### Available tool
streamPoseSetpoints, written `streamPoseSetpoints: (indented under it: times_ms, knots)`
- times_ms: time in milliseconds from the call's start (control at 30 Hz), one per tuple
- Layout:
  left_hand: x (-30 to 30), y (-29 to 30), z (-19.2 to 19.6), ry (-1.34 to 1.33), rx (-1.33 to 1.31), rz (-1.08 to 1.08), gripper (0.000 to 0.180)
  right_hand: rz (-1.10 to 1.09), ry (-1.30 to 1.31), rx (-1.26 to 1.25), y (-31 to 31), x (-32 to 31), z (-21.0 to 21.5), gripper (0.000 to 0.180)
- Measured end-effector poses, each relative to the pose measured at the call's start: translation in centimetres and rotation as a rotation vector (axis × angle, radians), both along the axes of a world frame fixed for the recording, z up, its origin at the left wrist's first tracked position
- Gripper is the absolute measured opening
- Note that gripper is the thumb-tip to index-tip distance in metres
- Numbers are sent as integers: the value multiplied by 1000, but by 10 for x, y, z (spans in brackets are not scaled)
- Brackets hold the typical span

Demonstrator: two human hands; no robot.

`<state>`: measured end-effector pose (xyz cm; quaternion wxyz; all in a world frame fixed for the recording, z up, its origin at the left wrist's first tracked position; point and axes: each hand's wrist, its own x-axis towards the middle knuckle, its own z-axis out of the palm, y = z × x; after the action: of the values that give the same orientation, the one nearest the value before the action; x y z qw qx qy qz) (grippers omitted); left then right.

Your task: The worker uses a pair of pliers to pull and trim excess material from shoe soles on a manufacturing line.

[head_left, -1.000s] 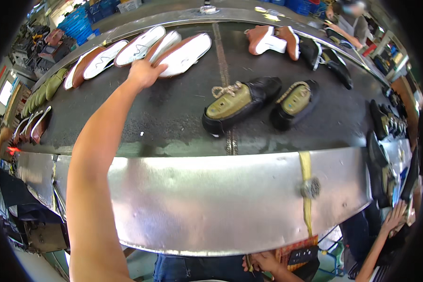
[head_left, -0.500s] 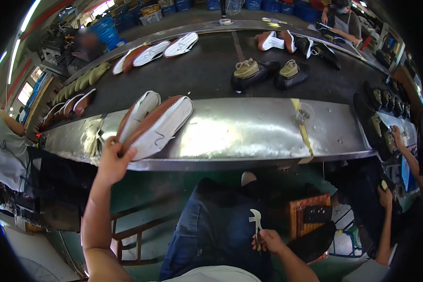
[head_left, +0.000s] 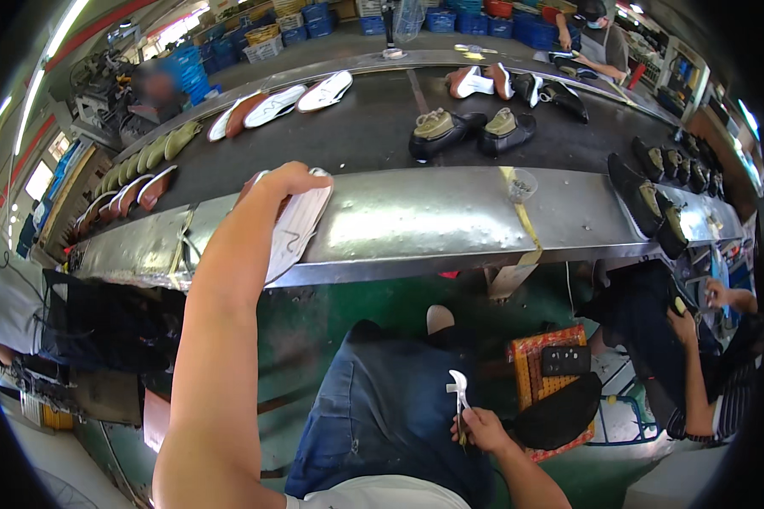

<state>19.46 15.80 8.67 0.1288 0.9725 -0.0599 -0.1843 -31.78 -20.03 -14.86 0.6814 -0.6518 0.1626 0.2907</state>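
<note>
Now, in the head view, the left hand [head_left: 290,180] is at the far end of a white-soled shoe [head_left: 304,222], with its thumb over the toe or heel. Its fingers are hidden, so I cannot tell if that grip squeezes the shoe. The shoe is at the shiny metal edge [head_left: 424,204] of the counter, bottom side showing, with its near end by the front rim. A bit of brown peeks out left of the wrist. The right hand [head_left: 484,430] is low, over the blue jeans [head_left: 373,416], and its grip is closed around silver pincers [head_left: 458,392] with the head pointing up. On the black belt [head_left: 339,140] past the metal, more white-soled shoes sit in a row, with green shoes [head_left: 154,154] to the left. Two black and tan shoes [head_left: 441,129] stand right of the middle. A small clear cup [head_left: 520,187] is on the metal edge, just beside a yellow strap [head_left: 527,227].
</note>
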Motion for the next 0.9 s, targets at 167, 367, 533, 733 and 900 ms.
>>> streamPoseSetpoints:
  times_ms: [167, 367, 533, 733, 900]
  knots:
    - [0, 6, -11, -15, -257, 133, 82, -76, -35, 24, 0, -2, 4, 43]
    - [-168, 2, -19, 160, -1253, -39, 81, -89, -50, 14, -2, -12, 7, 21]
    - [-355, -27, -116, 205, -1631, -22, 93, -70, -241, 27, 17, -19, 83, 26]
    - [-414, -39, -158, 327, -1494, -129, 76, 335, -370, -380, 44, -20, 154, 30]
    - [-416, -36, -153, 62, -1228, -321, 66, 355, -248, -262, 62, -18, 172, 33]
